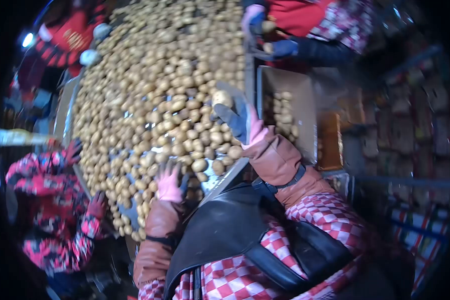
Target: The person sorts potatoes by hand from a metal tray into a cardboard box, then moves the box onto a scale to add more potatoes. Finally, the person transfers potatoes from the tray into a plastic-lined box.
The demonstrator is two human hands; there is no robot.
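My right hand [239, 120], in a pink and dark grey glove, is closed around a potato [222, 98] above the right side of the sorting table. My left hand [169, 181], gloved the same way, reaches over the near edge with its fingers spread against the heap of potatoes [150, 107]. Nothing shows gripped in it, though its fingertips blur into the heap. Beside my right forearm stands a crate [289, 75] with several potatoes inside.
Co-workers stand at the left [55, 200], the far left [67, 37] and the far right [305, 25], hands near the table. An orange-brown box [330, 140] sits past the crate. The table's metal edge [225, 181] runs just before my apron.
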